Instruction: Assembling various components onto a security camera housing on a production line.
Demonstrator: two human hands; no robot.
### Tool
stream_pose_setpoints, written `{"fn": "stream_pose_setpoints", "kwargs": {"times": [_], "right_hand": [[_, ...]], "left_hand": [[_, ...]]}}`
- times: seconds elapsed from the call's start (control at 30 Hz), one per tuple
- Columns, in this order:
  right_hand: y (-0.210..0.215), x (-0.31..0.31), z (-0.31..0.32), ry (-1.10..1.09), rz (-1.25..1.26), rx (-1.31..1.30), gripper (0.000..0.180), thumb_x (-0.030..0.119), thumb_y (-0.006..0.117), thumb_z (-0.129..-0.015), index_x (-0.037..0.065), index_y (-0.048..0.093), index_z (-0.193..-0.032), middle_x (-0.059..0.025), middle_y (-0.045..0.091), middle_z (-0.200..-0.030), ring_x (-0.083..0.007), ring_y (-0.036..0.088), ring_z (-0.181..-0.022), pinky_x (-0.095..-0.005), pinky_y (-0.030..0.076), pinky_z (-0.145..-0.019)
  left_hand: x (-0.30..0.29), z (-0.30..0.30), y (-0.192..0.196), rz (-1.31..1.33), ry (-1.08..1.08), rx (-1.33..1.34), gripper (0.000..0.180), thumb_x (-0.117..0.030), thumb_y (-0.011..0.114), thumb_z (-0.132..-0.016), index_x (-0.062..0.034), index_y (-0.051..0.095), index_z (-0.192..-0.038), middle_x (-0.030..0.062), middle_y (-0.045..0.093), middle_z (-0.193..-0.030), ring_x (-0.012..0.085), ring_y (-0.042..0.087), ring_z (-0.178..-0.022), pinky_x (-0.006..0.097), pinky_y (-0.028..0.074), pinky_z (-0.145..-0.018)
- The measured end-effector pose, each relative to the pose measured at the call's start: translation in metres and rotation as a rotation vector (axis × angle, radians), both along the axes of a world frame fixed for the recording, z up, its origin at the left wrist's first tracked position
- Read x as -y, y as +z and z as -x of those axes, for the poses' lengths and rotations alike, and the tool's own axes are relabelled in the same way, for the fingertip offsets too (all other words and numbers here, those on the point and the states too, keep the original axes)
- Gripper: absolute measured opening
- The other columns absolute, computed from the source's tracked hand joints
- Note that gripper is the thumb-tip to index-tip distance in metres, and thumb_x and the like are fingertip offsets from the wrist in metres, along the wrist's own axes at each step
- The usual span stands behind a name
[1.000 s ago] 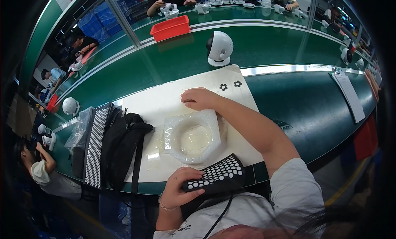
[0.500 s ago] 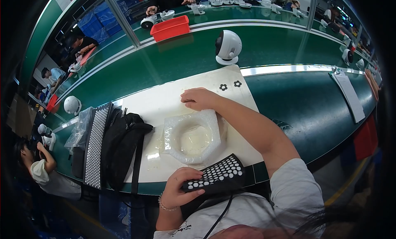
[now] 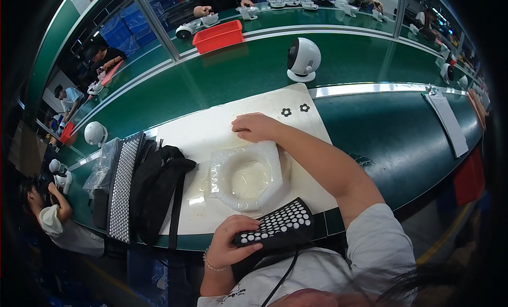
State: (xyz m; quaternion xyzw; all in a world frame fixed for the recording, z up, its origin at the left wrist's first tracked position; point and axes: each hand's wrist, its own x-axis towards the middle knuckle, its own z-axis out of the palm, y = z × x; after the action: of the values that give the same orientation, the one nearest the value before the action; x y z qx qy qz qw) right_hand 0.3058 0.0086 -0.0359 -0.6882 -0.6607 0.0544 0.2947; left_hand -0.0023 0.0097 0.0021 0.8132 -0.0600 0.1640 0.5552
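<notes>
My left hand (image 3: 233, 239) is closed around the end of a black block-shaped device (image 3: 274, 222) covered in white dots, at the table's near edge. A cable hangs just below the device. My right hand (image 3: 257, 127) lies on a white mat (image 3: 185, 129), palm down, fingers loosely bent and holding nothing I can see. Between the two hands sits a white octagonal foam ring (image 3: 218, 174) with a round hollow, wrapped in clear plastic. My right forearm passes close by its right side.
A black bag (image 3: 159, 182) and a dotted black panel (image 3: 124, 188) lie left of the mat. Beyond it, the green conveyor carries a white round-headed device (image 3: 304, 59) and another (image 3: 96, 133). A red bin (image 3: 218, 37) and a clipboard (image 3: 447, 122) stand farther off. Co-workers sit around.
The white round-headed devices on the conveyor have shifted slightly to the right. Across the belt, a co-worker's hands have moved. My own hands and the foam ring are still.
</notes>
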Motion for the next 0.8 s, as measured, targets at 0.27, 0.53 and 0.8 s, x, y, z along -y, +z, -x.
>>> {"fn": "stream_pose_setpoints", "kwargs": {"times": [0.27,0.53,0.8], "right_hand": [[0.007,0.029,-0.065,-0.609,-0.189,-0.153,0.034,0.030,0.056,-0.080,0.009,0.058,-0.106,-0.0112,0.055,-0.113,-0.0265,0.050,-0.106,-0.0358,0.039,-0.091],[-0.003,0.080,-0.132,-1.153,0.080,0.154,0.048,0.041,0.047,-0.083,0.009,0.049,-0.119,-0.0083,0.050,-0.121,-0.0224,0.042,-0.117,-0.0418,0.030,-0.097],[0.025,0.094,-0.125,-1.027,-0.508,0.329,0.025,0.022,0.067,-0.071,0.010,0.058,-0.091,-0.0079,0.060,-0.093,-0.0264,0.055,-0.092,-0.0408,0.040,-0.079]], "left_hand": [[0.000,-0.001,0.001,-0.004,-0.006,0.007,0.037,-0.006,0.074,-0.059,-0.0014,0.058,-0.092,0.0113,0.062,-0.096,0.0251,0.057,-0.088,0.033,0.044,-0.078],[-0.001,-0.002,0.002,-0.020,-0.038,0.002,0.039,-0.008,0.075,-0.059,-0.0019,0.058,-0.093,0.0122,0.061,-0.097,0.0271,0.057,-0.089,0.034,0.044,-0.079],[-0.002,-0.003,-0.001,-0.039,-0.019,0.049,0.038,-0.007,0.076,-0.058,-0.0026,0.058,-0.092,0.0118,0.062,-0.096,0.0271,0.058,-0.088,0.035,0.045,-0.078]]}}
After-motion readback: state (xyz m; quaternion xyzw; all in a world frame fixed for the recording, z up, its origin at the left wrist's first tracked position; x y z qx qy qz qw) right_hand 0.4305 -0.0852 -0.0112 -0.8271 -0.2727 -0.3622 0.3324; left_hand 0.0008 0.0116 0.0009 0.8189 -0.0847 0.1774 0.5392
